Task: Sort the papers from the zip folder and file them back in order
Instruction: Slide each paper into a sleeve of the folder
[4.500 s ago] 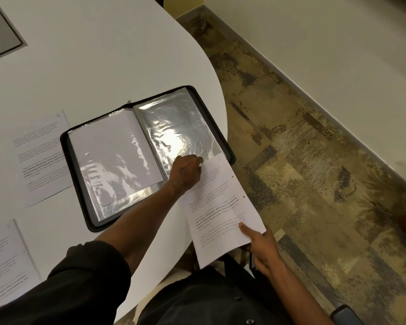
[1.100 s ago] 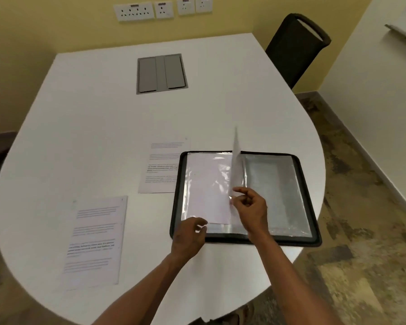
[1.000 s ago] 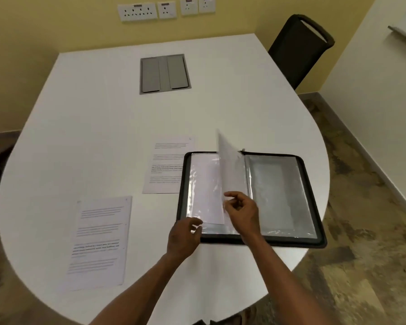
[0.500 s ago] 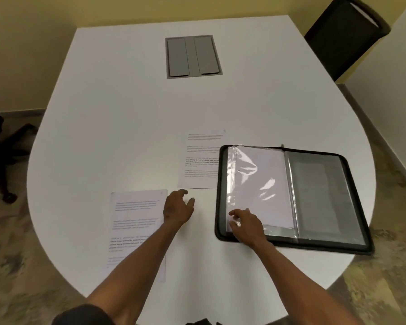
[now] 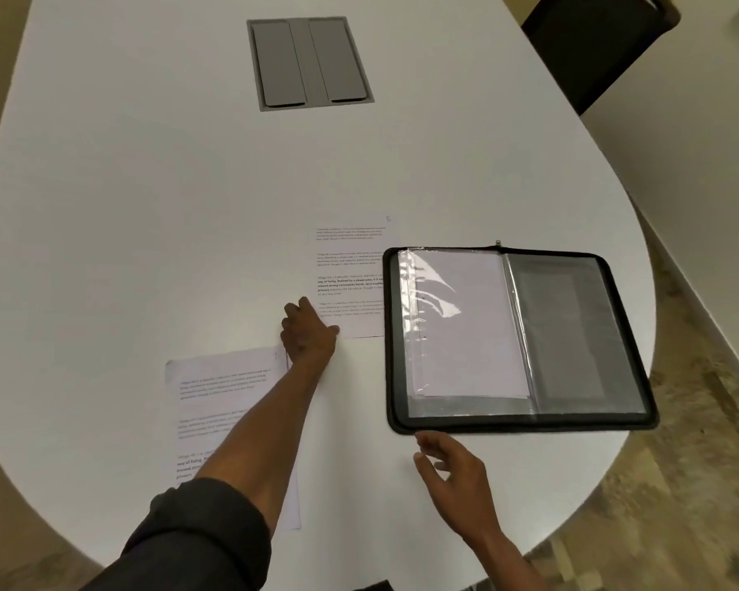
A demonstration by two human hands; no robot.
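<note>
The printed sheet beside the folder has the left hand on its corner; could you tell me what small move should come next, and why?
Probably pinch and lift that printed sheet. The left hand rests at its near-left corner, touching but not gripping. The zip folder lies open with one page already sleeved, and the right hand hovers free near its front edge, ready to help.

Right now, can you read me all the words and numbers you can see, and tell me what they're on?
"way of living. Defined by a slower pace, it is..." - bold line on the far printed sheet; its other lines are too small.
"way of living" - bold fragment on the near printed sheet, by the left forearm; the rest is blurred.
Handwritten mark at the far sheet's top right corner: unreadable.
Zip folder, filed page: no readable text.
</note>
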